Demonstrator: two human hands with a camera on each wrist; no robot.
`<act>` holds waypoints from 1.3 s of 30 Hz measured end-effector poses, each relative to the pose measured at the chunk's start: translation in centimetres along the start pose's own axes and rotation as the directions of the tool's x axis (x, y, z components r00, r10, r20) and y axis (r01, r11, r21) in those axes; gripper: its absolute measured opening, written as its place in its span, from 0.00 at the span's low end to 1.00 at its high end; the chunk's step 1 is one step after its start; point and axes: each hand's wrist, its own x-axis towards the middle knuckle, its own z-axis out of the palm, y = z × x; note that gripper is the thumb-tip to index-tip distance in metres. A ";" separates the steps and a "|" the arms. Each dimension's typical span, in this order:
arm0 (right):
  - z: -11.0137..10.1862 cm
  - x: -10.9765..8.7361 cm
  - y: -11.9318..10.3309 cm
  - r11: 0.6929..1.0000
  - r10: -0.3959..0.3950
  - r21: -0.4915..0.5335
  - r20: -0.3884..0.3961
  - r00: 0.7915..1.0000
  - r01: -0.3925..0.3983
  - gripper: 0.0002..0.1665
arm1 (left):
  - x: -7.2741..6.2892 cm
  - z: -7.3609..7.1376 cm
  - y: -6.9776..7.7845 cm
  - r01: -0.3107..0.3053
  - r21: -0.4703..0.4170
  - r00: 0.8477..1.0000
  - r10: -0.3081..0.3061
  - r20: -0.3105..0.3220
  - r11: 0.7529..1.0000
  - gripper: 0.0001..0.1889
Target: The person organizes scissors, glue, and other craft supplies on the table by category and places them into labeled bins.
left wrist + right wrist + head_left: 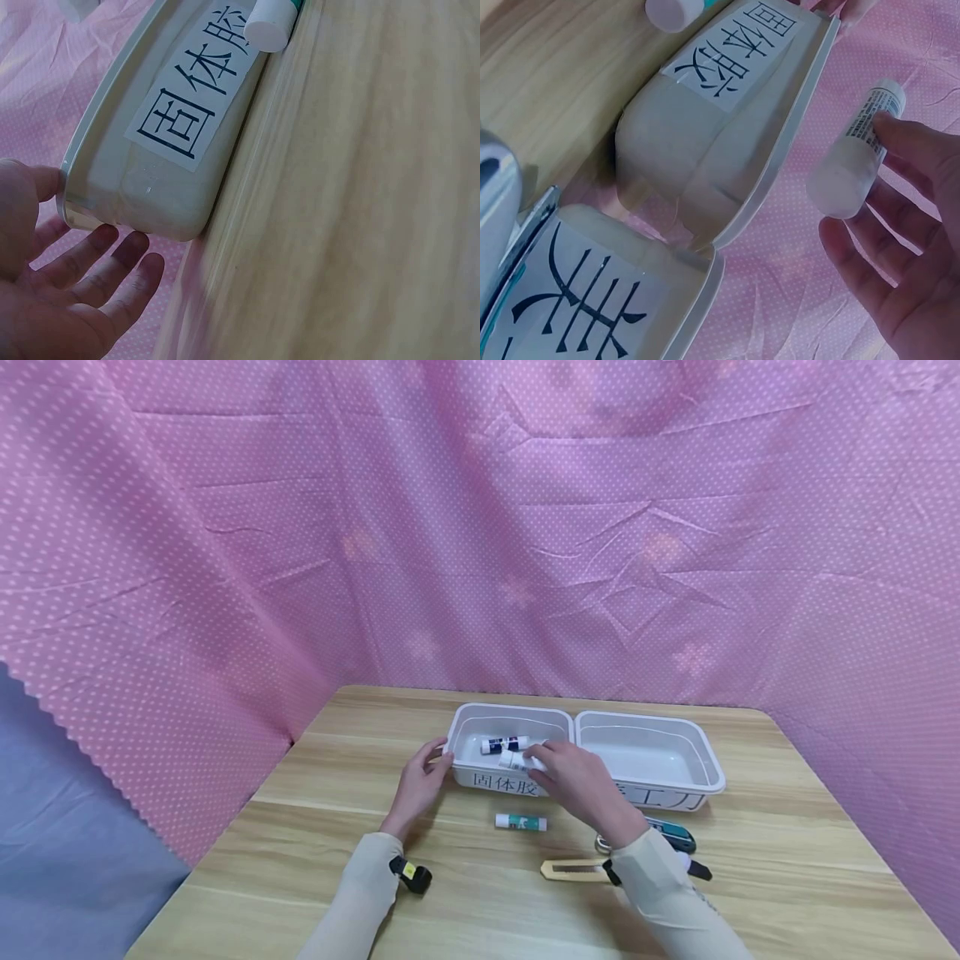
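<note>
White plastic is seen in both open bins, set side by side at the far edge of a wooden table (300, 868). A white glue stick (517, 761) is pinched between the thumb and fingers of the right hand (579, 779) and is held over the near part of the left bin (462, 776). That bin's left end is touched by the left hand (416, 783), its thumb at the rim and its fingers spread and loosely bent.

Inside the left bin, a dark-blue-and-white glue stick (504, 745) is laid on its side. On the table just near of that bin, a green-and-white glue stick (521, 822) is placed lying left to right. Both bins are marked with black characters on their near walls; part of the writing on the right bin (652, 756) is covered by the right hand.

Near the right bin, a teal-and-black tool (677, 837) and a yellow utility knife (573, 870) are partly hidden by the right forearm. Behind the table, a pink dotted curtain (525, 543) is hung.
</note>
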 end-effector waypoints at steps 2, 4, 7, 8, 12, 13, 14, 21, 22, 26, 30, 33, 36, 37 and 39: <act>0.0 0.1 0.2 1.000 0.003 -0.005 -0.009 1.000 -0.003 0.17 | 0.0 0.0 0.0 0.008 0.007 1.000 -0.008 0.001 1.000 0.24; 0.1 0.2 0.3 1.000 0.001 -0.011 -0.020 1.000 -0.001 0.17 | -0.1 0.0 0.1 0.020 0.012 1.000 -0.020 0.001 1.000 0.24; 0.2 0.2 0.6 1.000 -0.001 -0.020 -0.037 0.999 0.001 0.17 | -0.1 0.0 0.1 0.032 0.019 0.999 -0.032 0.001 0.999 0.24; 0.2 0.3 0.7 1.000 -0.002 -0.021 -0.041 0.999 0.002 0.17 | -0.1 0.0 0.1 0.031 0.021 1.000 -0.031 0.003 0.999 0.24; 0.4 0.4 0.9 1.000 0.005 -0.011 -0.049 0.999 -0.005 0.16 | -0.1 0.0 0.2 0.037 0.023 0.999 -0.037 0.006 0.999 0.24; 0.4 0.5 0.9 1.000 0.009 -0.004 -0.047 0.999 -0.009 0.16 | -0.1 0.0 0.2 0.041 0.025 0.999 -0.041 0.006 0.999 0.24; 0.5 0.5 1.0 1.000 0.013 -0.002 -0.045 0.999 -0.013 0.16 | -0.1 0.0 0.2 0.044 0.023 0.999 -0.044 0.006 0.999 0.24; 0.8 0.7 1.1 0.999 0.042 0.001 -0.029 0.999 -0.042 0.17 | 0.0 0.0 0.0 0.029 0.017 1.000 -0.029 0.008 0.999 0.25; 0.8 0.7 1.1 0.999 0.047 0.002 -0.026 0.999 -0.047 0.17 | 0.0 0.1 0.0 0.023 0.019 1.000 -0.023 0.009 1.000 0.25; 1.1 0.6 1.2 0.998 0.063 0.003 -0.020 0.998 -0.063 0.17 | -0.1 0.1 0.1 0.027 0.018 1.000 -0.027 0.010 0.999 0.25; 1.4 0.5 1.3 0.998 0.068 0.013 -0.009 0.998 -0.068 0.17 | -0.2 0.2 0.2 0.034 0.023 0.999 -0.034 0.001 0.999 0.24; 1.6 0.5 1.2 0.997 0.069 0.016 -0.006 0.998 -0.069 0.17 | -0.2 0.2 0.2 0.025 0.025 1.000 -0.025 -0.006 0.999 0.23; 1.8 0.5 1.2 0.997 0.080 0.011 -0.004 0.997 -0.080 0.17 | -0.2 0.2 0.2 0.023 0.021 1.000 -0.023 -0.008 1.000 0.23; 1.8 0.5 1.2 0.996 0.083 0.009 -0.002 0.997 -0.083 0.16 | -0.2 0.2 0.3 0.030 0.016 1.000 -0.030 -0.009 0.999 0.24; 1.8 0.5 1.2 0.996 0.086 0.008 -0.005 0.996 -0.086 0.16 | -0.1 0.2 0.2 0.032 0.017 0.999 -0.032 -0.007 0.999 0.24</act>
